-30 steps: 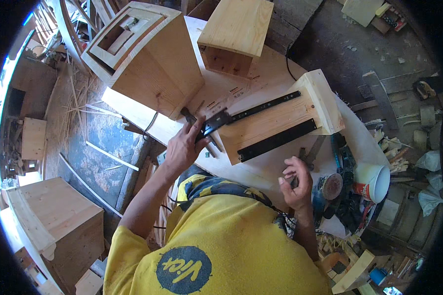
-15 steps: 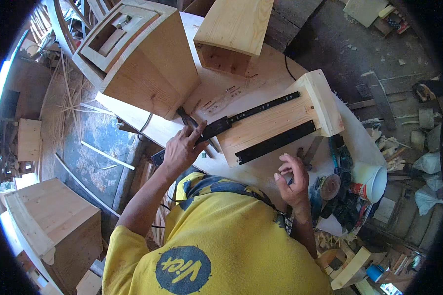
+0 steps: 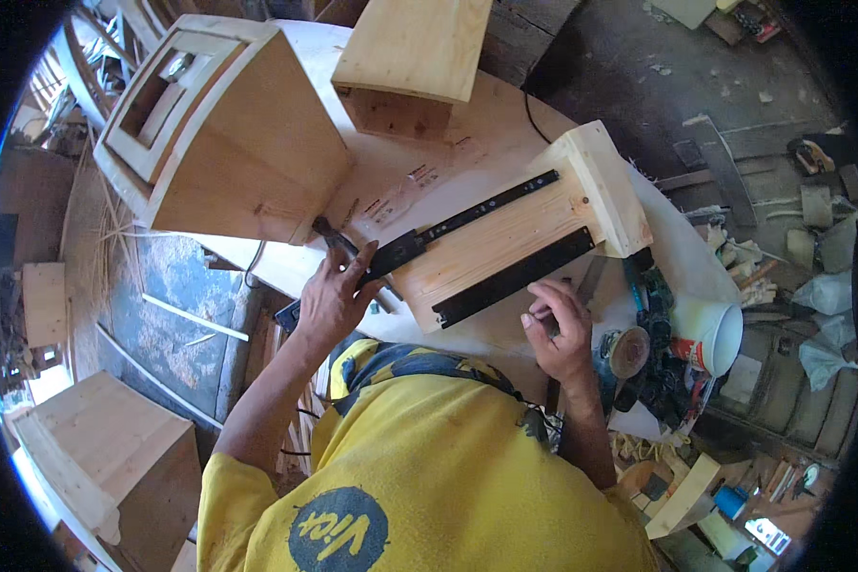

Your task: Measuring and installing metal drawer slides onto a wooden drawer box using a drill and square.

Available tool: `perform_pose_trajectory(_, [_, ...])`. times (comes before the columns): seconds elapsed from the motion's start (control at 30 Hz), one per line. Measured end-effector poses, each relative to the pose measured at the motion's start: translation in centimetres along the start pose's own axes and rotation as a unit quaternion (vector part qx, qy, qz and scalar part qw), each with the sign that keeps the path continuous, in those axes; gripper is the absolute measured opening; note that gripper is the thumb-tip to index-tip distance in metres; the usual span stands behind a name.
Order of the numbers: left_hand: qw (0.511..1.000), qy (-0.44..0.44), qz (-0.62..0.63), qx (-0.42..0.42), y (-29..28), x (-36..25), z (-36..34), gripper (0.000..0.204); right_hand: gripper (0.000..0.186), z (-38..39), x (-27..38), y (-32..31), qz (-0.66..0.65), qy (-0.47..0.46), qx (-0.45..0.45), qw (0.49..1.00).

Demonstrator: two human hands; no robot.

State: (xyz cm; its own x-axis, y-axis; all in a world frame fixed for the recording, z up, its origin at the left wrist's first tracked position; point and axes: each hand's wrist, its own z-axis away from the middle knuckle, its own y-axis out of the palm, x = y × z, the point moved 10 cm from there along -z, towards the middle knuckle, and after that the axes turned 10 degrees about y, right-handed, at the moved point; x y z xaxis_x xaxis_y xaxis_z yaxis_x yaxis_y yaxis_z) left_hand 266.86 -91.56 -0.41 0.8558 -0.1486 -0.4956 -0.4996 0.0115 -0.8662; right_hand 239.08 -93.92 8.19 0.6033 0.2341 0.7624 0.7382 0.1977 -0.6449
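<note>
My left hand is closed around the extended part of a black drawer slide that runs along the far side of a pale wooden drawer piece. A second black slide lies along the near side of the same piece. Beside my left fingers, a dark-headed tool, perhaps a hammer, is partly hidden. Just off the near slide, my right hand hovers with fingers loosely bent and apart, nothing visible in them. The drawer's thick front board stands at the right end.
A wooden cabinet stands on the far left of the pale tabletop, beside a wooden box. Near the right edge sit a white bucket, a round tin and dark tools. Another wooden box is at lower left.
The view has shifted, moving the scene left and slightly up. My right hand has come a little closer to the near slide. My left hand keeps its grip on the far slide.
</note>
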Motion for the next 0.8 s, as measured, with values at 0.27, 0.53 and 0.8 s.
perform_pose_trajectory(0.27, [1.000,0.002,0.011,-0.020,0.5,0.0,-0.1,0.059,0.035,-1.6,-1.0,-2.0,0.001,0.016,-0.040,0.999])
perform_pose_trajectory(0.53, [1.000,-0.002,0.009,-0.003,0.4,-0.4,-0.1,0.057,0.033,-1.2,-2.6,-1.5,-0.011,0.035,-0.021,0.999])
perform_pose_trajectory(0.8, [0.999,0.026,-0.021,0.007,0.5,-1.2,-1.3,0.057,0.031,-1.1,-2.9,-1.5,-0.005,0.040,-0.028,0.999])
